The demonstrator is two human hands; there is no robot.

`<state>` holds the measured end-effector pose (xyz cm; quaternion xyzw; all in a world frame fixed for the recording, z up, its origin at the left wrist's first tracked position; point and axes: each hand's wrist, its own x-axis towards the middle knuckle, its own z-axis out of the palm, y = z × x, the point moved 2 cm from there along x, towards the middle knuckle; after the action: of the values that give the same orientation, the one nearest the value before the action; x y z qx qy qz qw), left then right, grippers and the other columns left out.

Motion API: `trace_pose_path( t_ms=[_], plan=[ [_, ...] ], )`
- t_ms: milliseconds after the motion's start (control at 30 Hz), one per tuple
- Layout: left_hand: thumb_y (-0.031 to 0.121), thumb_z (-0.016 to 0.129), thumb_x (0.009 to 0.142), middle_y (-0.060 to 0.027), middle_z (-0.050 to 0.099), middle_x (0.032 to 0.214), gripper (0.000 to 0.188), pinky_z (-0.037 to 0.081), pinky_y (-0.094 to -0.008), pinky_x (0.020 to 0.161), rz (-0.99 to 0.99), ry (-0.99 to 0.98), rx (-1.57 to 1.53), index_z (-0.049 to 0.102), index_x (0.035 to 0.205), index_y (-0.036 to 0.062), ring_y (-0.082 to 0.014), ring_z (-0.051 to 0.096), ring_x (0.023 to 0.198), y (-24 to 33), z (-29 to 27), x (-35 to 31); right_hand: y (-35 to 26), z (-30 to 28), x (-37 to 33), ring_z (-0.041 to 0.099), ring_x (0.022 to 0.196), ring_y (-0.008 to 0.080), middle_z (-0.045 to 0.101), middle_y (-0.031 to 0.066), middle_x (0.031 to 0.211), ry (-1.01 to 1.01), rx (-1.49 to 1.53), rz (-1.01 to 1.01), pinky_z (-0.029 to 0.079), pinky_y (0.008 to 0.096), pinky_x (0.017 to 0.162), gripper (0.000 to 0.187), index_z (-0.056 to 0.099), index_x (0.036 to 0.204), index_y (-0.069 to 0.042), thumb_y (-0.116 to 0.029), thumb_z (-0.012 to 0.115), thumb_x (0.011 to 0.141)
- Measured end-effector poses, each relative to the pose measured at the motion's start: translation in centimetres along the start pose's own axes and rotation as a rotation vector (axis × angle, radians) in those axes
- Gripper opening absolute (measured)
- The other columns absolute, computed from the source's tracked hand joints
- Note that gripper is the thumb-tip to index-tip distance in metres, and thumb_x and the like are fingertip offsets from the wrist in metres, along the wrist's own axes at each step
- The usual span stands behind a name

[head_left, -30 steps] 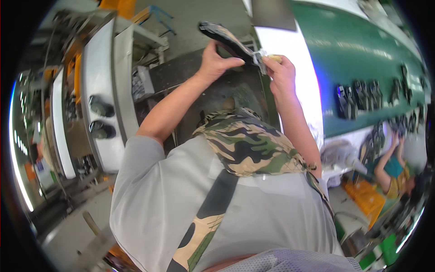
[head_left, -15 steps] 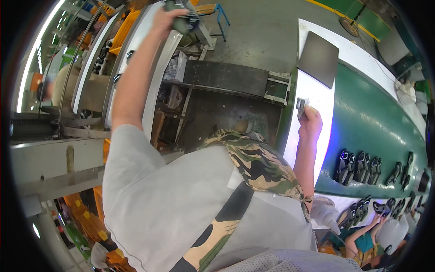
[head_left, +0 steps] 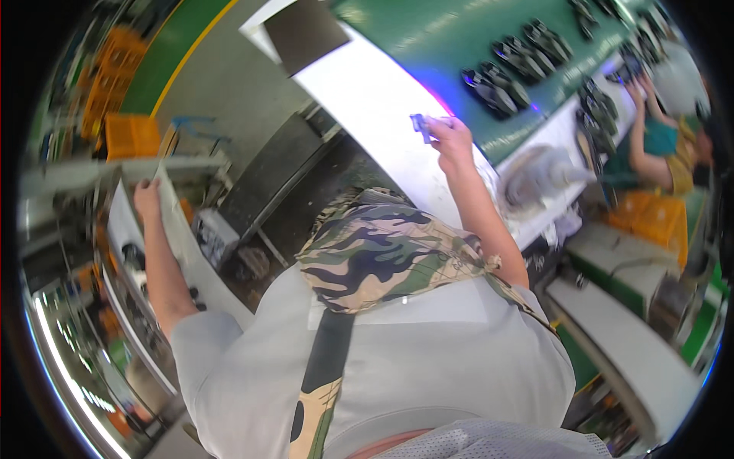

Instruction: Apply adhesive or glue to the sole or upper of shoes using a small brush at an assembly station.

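Note:
My left hand (head_left: 147, 200) is far out at the left, by the end of a white bench strip (head_left: 177, 229). Its fingertips look apart and nothing shows in them, though that part is small and soft. Over a white, brightly lit tabletop (head_left: 367, 103), my right hand (head_left: 453, 144) pinches a small flat piece (head_left: 420, 128) with a blue-violet sheen. What kind of piece it is I cannot make out. Pairs of black shoes (head_left: 501, 90) stand on the green table surface (head_left: 436, 46) beyond this hand.
A dark flat board (head_left: 306, 34) lies on the tabletop's far end. Near my right forearm is a translucent plastic bottle (head_left: 539, 180). At the right a co-worker's arms (head_left: 646, 138) reach to more shoes. Orange crates (head_left: 134, 136) stand at the far left, with a dark bench (head_left: 275, 164) ahead.
My view has turned left. My left hand, which held a dark shoe-like thing, now shows nothing in it. My right hand still pinches the small piece.

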<state>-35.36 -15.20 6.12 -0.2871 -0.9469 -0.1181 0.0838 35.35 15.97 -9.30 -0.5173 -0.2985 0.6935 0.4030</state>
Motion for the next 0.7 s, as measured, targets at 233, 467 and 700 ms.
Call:
trace_pose_path(
  t_ms=[233, 467, 700],
  plan=[
    [0.028, 0.069, 0.088, -0.0153, 0.067, 0.108, 0.051, 0.055, -0.0320, 0.076, 0.037, -1.096, -0.868, 0.057, 0.125, -0.0054, -0.0252, 0.069, 0.092, 43.4, 23.0, -16.7, -0.3, -8.8, -4.3, 0.057, 0.065, 0.0085, 0.064, -0.0010, 0.077, 0.250, 0.158, -0.028, 0.039, 0.0245, 0.056, 0.023, 0.058, 0.086, -0.011, -0.017, 0.080, 0.078],
    [0.050, 0.070, 0.084, -0.0325, 0.033, 0.146, 0.105, 0.045, -0.0503, 0.102, -0.172, -1.811, -0.879, 0.011, 0.148, -0.0085, -0.0446, 0.048, 0.125, 69.8, 31.9, -34.6, -0.9, -14.6, -11.5, 0.057, 0.068, 0.0071, 0.064, -0.0012, 0.080, 0.665, 0.300, -0.189, 0.042, 0.0231, 0.057, 0.021, 0.061, 0.087, -0.009, -0.015, 0.079, 0.079],
    [0.053, 0.070, 0.081, -0.0238, 0.040, 0.145, 0.084, 0.032, -0.0608, 0.108, -0.381, -1.683, -0.702, 0.035, 0.145, 0.0110, -0.0492, 0.038, 0.132, 79.0, 33.7, -41.7, 2.9, -16.3, -18.4, 0.057, 0.067, 0.0077, 0.064, -0.0006, 0.080, 1.019, 0.481, -0.235, 0.045, 0.0230, 0.058, 0.020, 0.060, 0.090, -0.009, -0.011, 0.078, 0.080]
  ],
)
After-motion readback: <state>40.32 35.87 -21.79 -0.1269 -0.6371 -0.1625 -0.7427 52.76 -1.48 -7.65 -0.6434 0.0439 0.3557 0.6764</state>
